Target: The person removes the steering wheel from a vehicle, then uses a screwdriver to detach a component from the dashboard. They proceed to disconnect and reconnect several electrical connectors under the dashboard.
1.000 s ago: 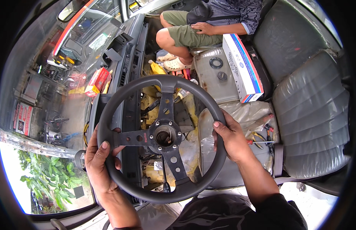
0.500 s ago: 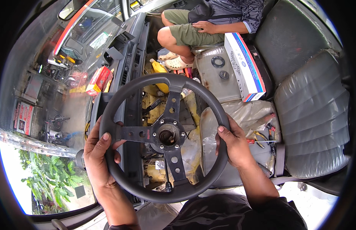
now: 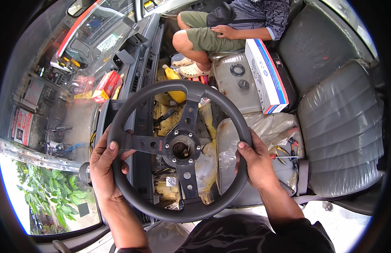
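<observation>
My left hand [image 3: 103, 166] is closed around the left of a black three-spoke steering wheel [image 3: 216, 209], thumb on the rim. My right hand [image 3: 256, 164] grips the opposite side, its thumb over the rim too. At the wheel's centre sits a bolted hub [image 3: 180, 147] with an open middle. On the seat [image 3: 229, 185] beside my right hand lie a clear plastic sheet [image 3: 250, 126] and hand tools [image 3: 284, 156], some with red or yellow handles.
Another person [image 3: 227, 36] sits at the far side, near a long white box [image 3: 267, 78] and two black rings [image 3: 237, 69]. A red box [image 3: 106, 86] rests on the dashboard [image 3: 138, 71]. A yellow container [image 3: 174, 88] stands in the footwell. The windscreen [image 3: 56, 105] curves along the left.
Both hands have turned the wheel slightly clockwise: my left hand has risen and my right hand has moved a little down. The grips look the same.
</observation>
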{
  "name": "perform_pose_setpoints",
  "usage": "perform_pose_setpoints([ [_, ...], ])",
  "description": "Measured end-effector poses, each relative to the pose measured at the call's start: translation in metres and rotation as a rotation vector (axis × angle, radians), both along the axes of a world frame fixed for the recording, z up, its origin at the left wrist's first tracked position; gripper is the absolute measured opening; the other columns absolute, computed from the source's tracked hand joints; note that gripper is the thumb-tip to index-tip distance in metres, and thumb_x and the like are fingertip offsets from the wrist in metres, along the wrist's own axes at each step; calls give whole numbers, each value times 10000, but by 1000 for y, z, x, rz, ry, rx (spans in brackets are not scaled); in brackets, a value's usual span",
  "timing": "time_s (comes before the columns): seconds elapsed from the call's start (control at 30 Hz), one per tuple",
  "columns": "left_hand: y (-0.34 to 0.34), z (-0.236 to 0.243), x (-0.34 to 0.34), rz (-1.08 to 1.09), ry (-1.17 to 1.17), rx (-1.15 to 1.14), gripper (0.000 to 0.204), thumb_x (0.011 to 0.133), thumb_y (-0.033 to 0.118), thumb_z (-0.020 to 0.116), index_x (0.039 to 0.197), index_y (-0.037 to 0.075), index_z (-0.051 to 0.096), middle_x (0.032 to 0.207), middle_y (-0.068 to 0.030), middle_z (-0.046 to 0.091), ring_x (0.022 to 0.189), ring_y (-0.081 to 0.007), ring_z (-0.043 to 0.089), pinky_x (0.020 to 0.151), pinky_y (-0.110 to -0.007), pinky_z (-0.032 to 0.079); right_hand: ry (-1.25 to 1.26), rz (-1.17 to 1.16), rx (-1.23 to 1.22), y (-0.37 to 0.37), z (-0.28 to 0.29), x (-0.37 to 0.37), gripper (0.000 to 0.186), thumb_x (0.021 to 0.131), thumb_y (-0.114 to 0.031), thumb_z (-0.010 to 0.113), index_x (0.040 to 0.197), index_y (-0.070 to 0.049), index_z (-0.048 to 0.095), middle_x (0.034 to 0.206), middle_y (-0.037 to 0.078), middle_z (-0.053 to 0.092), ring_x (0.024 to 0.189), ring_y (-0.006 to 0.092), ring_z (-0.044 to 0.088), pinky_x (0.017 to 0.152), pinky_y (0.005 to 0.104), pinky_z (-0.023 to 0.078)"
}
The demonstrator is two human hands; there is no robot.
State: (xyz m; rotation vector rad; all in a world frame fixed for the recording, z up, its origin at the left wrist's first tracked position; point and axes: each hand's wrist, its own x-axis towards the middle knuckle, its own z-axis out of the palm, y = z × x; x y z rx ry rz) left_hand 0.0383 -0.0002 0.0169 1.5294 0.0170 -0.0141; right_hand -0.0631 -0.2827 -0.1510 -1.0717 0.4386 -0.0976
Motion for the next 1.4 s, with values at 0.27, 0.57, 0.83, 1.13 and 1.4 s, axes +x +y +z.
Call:
perform_pose_setpoints([
  [0.27, 3, 0, 0, 31, 15, 15, 563, 1026, 80, 686, 1526, -98, 501, 1210, -238, 745, 766, -202, 800, 466, -183, 575, -13, 24, 80, 0, -3, -3, 567, 1101, -195, 622, 1617, -79, 419, 859, 24, 553, 698, 115, 586, 572, 309, 578],
  [0.57, 14, 1, 11, -64, 8, 73, 555, 1033, 82, 680, 1526, -99, 501, 1225, -230, 740, 849, -228, 815, 491, -184, 594, -15, -6, 152, 6, 0, -10, 556, 1109, -218, 626, 1600, -54, 425, 942, 26, 567, 772, 105, 586, 605, 298, 588],
  [0.83, 11, -31, 28, -179, -5, -289, 755, 995, 311, 606, 1569, -134, 399, 1381, -341, 647, 954, -270, 813, 882, -388, 703, -69, 37, -27, 4, -1, -26, 584, 1098, -221, 657, 1574, 9, 408, 994, 54, 606, 793, 130, 613, 730, 306, 549],
  [1.13, 12, -18, 21, -187, -15, -262, 654, 965, 204, 620, 1506, -135, 475, 1335, -342, 672, 892, -289, 817, 881, -428, 706, 58, 135, 275, -26, 10, 29, 674, 1068, -230, 674, 1669, -168, 375, 860, 41, 573, 542, 158, 583, 491, 321, 556],
  [1.4, 13, -19, 30, -177, 91, -313, 704, 964, 137, 623, 1574, -121, 383, 1415, -339, 625, 1034, -301, 804, 966, -480, 677, 51, 48, 405, -11, 7, 16, 707, 1077, -196, 642, 1707, -233, 321, 827, 30, 552, 519, 156, 578, 459, 350, 545],
])
